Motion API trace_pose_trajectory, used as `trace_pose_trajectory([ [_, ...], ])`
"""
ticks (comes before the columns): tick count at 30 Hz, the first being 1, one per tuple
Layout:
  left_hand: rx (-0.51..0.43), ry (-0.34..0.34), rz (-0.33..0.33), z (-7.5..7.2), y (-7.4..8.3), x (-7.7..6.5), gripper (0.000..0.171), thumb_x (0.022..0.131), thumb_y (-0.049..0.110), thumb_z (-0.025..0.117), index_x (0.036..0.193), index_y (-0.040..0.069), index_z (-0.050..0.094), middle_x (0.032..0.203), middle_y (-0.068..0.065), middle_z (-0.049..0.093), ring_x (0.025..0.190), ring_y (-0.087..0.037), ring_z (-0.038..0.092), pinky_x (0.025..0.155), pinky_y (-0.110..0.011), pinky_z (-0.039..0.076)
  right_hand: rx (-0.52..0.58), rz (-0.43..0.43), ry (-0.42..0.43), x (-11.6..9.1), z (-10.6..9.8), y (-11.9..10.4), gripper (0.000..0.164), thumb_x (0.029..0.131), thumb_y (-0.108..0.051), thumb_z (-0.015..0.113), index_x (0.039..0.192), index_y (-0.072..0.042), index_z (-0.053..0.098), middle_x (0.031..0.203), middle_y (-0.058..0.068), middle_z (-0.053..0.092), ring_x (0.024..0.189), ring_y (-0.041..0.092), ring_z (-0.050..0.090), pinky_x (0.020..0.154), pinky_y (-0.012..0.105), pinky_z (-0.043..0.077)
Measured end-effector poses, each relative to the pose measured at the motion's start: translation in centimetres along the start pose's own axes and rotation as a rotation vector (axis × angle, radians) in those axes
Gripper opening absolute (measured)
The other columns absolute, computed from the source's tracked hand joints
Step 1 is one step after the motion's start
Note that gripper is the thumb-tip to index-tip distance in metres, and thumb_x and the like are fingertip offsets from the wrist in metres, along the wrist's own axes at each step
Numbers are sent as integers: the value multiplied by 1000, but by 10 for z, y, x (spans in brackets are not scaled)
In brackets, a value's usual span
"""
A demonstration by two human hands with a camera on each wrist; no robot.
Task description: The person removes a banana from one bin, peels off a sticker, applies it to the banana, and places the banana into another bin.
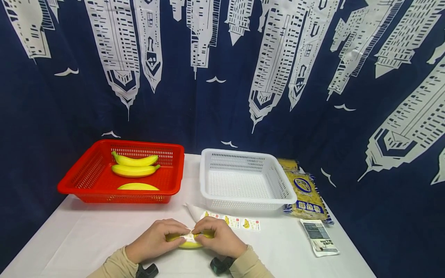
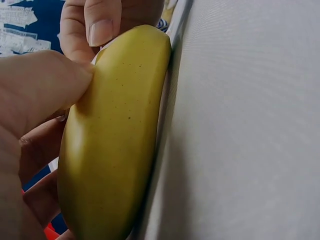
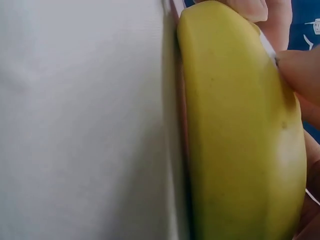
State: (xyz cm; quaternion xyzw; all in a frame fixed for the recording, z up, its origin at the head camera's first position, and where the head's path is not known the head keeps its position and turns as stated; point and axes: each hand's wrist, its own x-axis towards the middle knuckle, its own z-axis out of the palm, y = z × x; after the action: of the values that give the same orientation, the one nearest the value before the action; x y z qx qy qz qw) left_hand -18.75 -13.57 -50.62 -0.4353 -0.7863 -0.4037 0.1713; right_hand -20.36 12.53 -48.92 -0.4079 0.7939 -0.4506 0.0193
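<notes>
A banana [image 1: 189, 245] lay crosswise between the two hands at the near side of the white-covered table [image 1: 87, 235], in front of both baskets and nearest the gap between them. The left hand [image 1: 155, 239] gripped its left part, fingers bent over the far side and thumb along the near side; the right hand [image 1: 224, 236] held the right part in the same way, so that the fingertips of the two hands came close together above its middle. There, between them, showed a small white piece [image 1: 189, 237] against the peel, perhaps a sticker, though the fingers covered too much of it to be sure. Both wrist views showed the yellow peel lengthwise beside the table surface, with a thumb against its side; whether it rested fully on the cloth could not be told. Just beyond the right hand lay a strip of banana stickers [image 1: 246, 224]. Farther back on the left stood a red basket [image 1: 121, 191] with three more bananas [image 1: 135, 171] inside, and to its right a white basket [image 1: 248, 201]. Beside that basket lay a yellow packet [image 1: 306, 195], with a smaller packet [image 1: 320, 238] nearer the table's right edge.
</notes>
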Motion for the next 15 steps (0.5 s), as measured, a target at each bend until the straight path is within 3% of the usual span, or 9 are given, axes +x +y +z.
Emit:
trace_pose_trajectory([
  [10,18,-31,-78,0,1,0,26,91,18,81,115,25,76,114,15,71,104,-5,68,89,-26,56,-62,-15,3,1,2,2,20,94,-10,73,112,-18,78,109,-7,74,104,9,67,93,25,54],
  [15,46,-23,-72,1,1,-1,26,90,17,81,113,25,73,110,17,70,99,-3,66,87,-24,55,-111,-15,6,1,2,0,21,90,-9,76,110,-17,77,108,-7,73,103,6,65,94,25,53],
])
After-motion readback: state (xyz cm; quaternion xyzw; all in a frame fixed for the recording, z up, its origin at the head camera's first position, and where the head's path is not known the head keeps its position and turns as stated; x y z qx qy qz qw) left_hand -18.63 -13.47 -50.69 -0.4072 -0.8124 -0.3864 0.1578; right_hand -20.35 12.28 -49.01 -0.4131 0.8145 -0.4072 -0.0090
